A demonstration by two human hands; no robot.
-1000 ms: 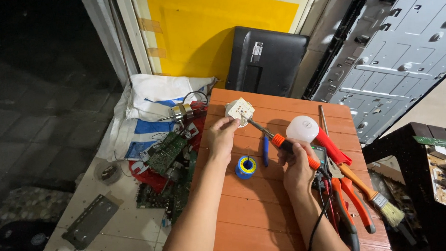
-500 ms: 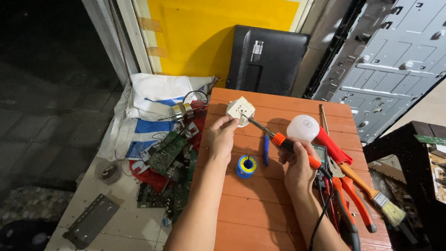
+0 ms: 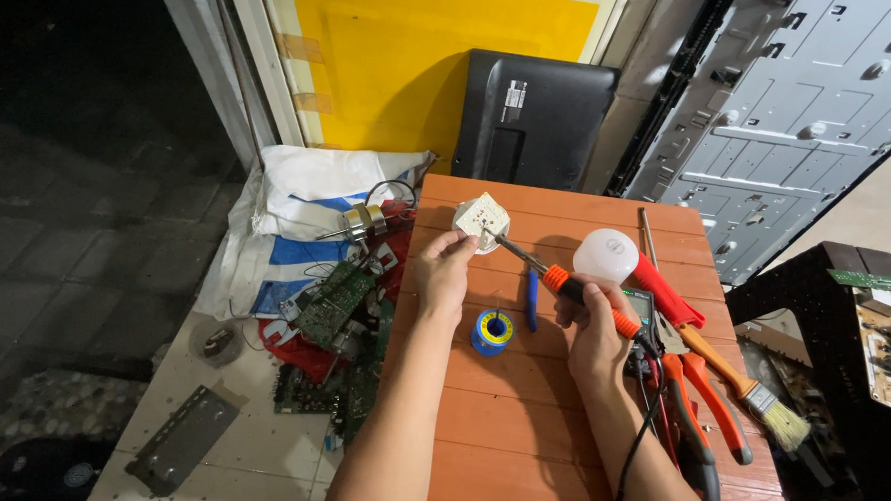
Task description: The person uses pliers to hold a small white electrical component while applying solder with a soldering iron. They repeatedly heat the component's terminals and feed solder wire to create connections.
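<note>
My left hand [image 3: 446, 272] holds a small white circuit board [image 3: 481, 220] up over the far part of the orange wooden table [image 3: 533, 417]. My right hand [image 3: 594, 324] grips an orange-handled soldering iron [image 3: 567, 287], its metal tip touching the board's lower edge. The iron's black cord runs down along my right forearm. A blue and yellow solder spool [image 3: 491, 332] stands on the table between my hands. A white bulb dome [image 3: 606, 255] lies just beyond my right hand.
A blue pen [image 3: 532, 299], red-handled pliers [image 3: 698, 410], a paintbrush [image 3: 747, 388] and a red tool lie on the table's right side. Green circuit boards [image 3: 333, 304], a small motor [image 3: 362, 222] and a white sack sit on the floor at left. A black monitor [image 3: 530, 122] leans behind.
My right hand has brought the soldering iron's tip up to the white board. My left hand holds the board almost where it was.
</note>
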